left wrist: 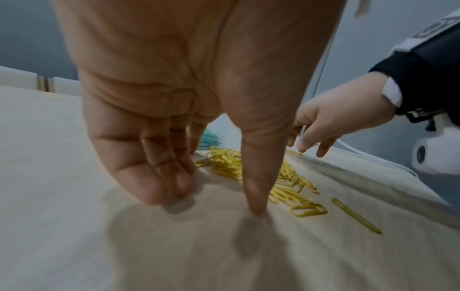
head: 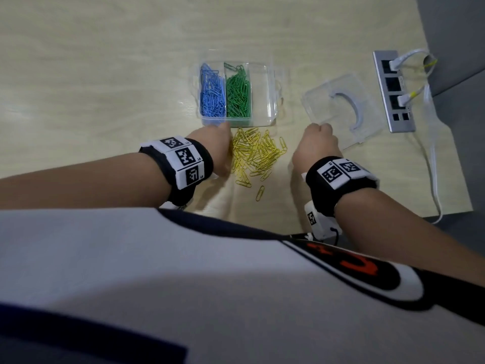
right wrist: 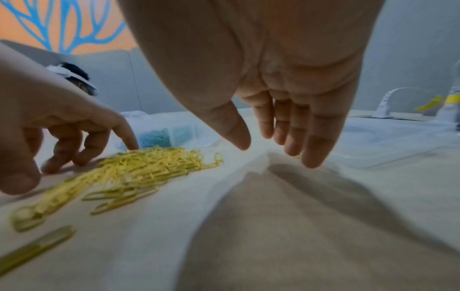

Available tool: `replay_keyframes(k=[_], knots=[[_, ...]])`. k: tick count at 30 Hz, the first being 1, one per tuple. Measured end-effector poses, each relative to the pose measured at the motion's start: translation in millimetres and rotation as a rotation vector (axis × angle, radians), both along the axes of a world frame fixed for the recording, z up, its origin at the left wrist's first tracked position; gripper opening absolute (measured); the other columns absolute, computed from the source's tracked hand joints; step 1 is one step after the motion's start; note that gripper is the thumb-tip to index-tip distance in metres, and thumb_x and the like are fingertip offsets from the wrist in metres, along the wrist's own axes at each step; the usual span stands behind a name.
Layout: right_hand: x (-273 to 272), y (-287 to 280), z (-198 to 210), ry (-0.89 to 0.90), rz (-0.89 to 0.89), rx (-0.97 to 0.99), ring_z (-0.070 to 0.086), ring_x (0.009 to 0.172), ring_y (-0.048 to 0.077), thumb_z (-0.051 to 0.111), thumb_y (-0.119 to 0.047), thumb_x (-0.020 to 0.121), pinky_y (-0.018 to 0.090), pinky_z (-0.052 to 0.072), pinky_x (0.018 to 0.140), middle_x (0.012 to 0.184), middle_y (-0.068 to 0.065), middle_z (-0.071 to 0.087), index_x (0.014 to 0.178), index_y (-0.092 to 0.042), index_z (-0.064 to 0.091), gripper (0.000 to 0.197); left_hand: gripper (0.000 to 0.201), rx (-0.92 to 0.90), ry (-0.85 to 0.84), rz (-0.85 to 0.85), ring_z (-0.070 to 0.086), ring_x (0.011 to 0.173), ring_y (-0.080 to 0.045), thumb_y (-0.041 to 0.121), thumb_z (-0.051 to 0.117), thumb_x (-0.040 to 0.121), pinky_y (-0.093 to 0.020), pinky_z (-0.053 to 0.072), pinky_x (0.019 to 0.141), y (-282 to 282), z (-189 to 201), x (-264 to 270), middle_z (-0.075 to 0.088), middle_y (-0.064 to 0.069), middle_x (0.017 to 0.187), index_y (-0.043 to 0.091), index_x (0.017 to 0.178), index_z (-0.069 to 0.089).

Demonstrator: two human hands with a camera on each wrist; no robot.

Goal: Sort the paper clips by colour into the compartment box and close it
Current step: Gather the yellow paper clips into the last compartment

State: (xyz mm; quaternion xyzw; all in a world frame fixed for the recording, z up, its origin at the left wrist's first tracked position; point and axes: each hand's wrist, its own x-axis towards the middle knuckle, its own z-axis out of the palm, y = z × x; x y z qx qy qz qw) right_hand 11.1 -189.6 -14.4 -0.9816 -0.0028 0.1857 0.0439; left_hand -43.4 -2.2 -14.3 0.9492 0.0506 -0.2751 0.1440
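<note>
Both hands (head: 216, 147) (head: 316, 147) palm-down, fingers (left wrist: 159, 177) extended, flanking yellow clips (head: 256, 156).

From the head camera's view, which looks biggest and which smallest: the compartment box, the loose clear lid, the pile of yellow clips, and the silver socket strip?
Largest to smallest as they look:
1. compartment box and clear lid: about alike, too close to rank
2. pile of yellow clips
3. silver socket strip: long but narrow

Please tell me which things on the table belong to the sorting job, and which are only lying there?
Job: compartment box, blue clips, green clips, yellow clips, clear lid, both hands.
Lying about: power strip, white cables.
</note>
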Motion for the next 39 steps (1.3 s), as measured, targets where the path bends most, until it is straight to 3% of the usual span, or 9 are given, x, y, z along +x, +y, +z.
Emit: replay_keyframes(k=[4,6,9,12,15,19,23,28,39], knots=[[-5,5,-4,0.075,0.163,-0.008,0.043,0.116,0.031,0.043,-0.001,0.087,0.035,0.039,0.084,0.129,0.014,0.04,0.122,-0.003,0.047,0.036,0.079,-0.006,0.0,-0.055,0.054,0.097,-0.025,0.031,0.085,0.063,-0.033,0.049,0.08,-4,-2,1,0.052,-0.009,0.114,0.012,0.127,0.043],[-10,13,-4,0.072,0.247,0.085,0.042,0.119,0.029,0.052,-0.021,0.092,0.036,0.039,0.091,0.13,0.012,0.041,0.129,-0.005,0.047,0.04,0.069,-0.013,-0.03,-0.097,0.054,0.098,-0.024,0.035,0.08,0.069,-0.033,0.048,0.081,-9,0,3,0.052,-0.009,0.115,0.014,0.125,0.046],[-19,23,-6,0.099,0.373,0.079,0.038,0.122,0.028,0.067,-0.059,0.076,0.039,0.038,0.1,0.135,0.009,0.038,0.139,-0.014,0.037,0.084,0.044,-0.042,-0.15,-0.085,0.055,0.091,-0.022,0.034,0.065,0.08,-0.032,0.045,0.074,-11,10,8,0.056,-0.008,0.11,0.016,0.119,0.053],[-23,27,-11,0.058,0.406,0.086,0.036,0.122,0.028,0.072,-0.051,0.075,0.04,0.041,0.097,0.138,0.007,0.035,0.138,-0.021,0.039,0.077,0.023,-0.1,-0.34,0.037,0.051,0.09,-0.022,0.03,0.056,0.086,-0.03,0.039,0.072,-6,19,14,0.052,-0.005,0.102,0.018,0.106,0.057],[-20,25,-13,0.022,0.405,0.145,0.042,0.117,0.028,0.067,-0.036,0.085,0.04,0.043,0.095,0.13,0.008,0.041,0.131,-0.018,0.048,0.053,0.029,-0.018,-0.493,0.265,0.044,0.108,-0.028,0.031,0.054,0.084,-0.04,0.04,0.084,10,17,20,0.046,-0.008,0.117,0.021,0.112,0.053],[-15,20,-17,-0.034,0.436,0.192,0.052,0.104,0.03,0.057,-0.018,0.092,0.039,0.049,0.086,0.118,0.011,0.048,0.12,-0.012,0.057,0.029,0.063,0.064,-0.366,0.444,0.031,0.13,-0.034,0.042,0.057,0.084,-0.05,0.037,0.097,30,4,25,0.025,-0.011,0.148,0.022,0.139,0.032],[-8,18,-18,-0.074,0.418,0.19,0.057,0.091,0.03,0.055,-0.007,0.09,0.033,0.049,0.077,0.106,0.011,0.053,0.109,-0.011,0.064,0.022,0.073,-0.045,-0.286,0.436,0.038,0.13,-0.034,0.044,0.056,0.088,-0.051,0.038,0.102,38,-8,27,0.026,-0.013,0.148,0.014,0.146,0.022],[4,13,-12,-0.059,0.331,0.172,0.059,0.095,0.025,0.055,-0.015,0.093,0.026,0.043,0.075,0.105,0.008,0.061,0.106,-0.015,0.068,0.018,0.068,-0.073,-0.27,0.437,0.046,0.121,-0.037,0.041,0.056,0.09,-0.049,0.041,0.098,38,-6,29,0.035,-0.015,0.14,0.012,0.143,0.024],[41,36,30,-0.17,0.068,0.437,0.068,0.086,0.018,0.065,-0.023,0.088,0.033,0.054,0.085,0.092,0.001,0.071,0.096,-0.017,0.072,0.012,0.069,-0.053,-0.238,0.432,0.046,0.121,-0.038,0.041,0.057,0.09,-0.049,0.042,0.097,41,-6,28,0.037,-0.016,0.138,0.012,0.143,0.024]])
